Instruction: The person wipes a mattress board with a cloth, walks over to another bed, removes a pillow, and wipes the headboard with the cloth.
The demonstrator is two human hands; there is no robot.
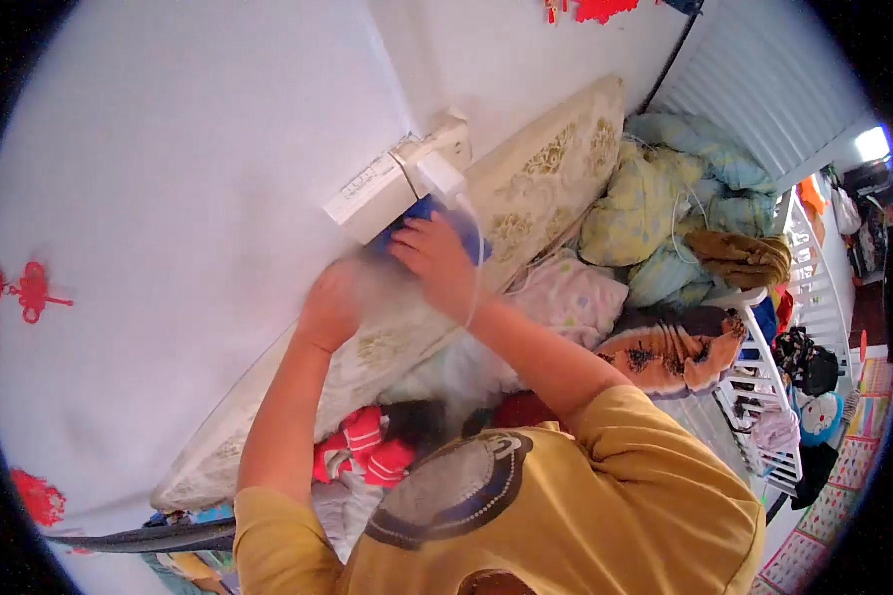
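My right hand point(435, 256) is against a blue cloth point(474, 236), its fingers bent over the cloth just under a white box point(372, 196) on the wall. Close by on the left, my left hand point(331, 305) is smeared by motion, and its fingers cannot be made out. A white charger point(441, 178) sticks out beside the box, and its white cable point(480, 253) hangs down past my right wrist. Behind both hands leans a cream mattress point(526, 203) with a gold floral pattern.
Piled bedding point(645, 198) lies to the right, beside a brown patterned pillow point(675, 352). A white crib rail point(764, 407) stands beyond it. Red striped clothing point(367, 446) lies below my arms. Red decorations point(34, 294) hang on the left wall.
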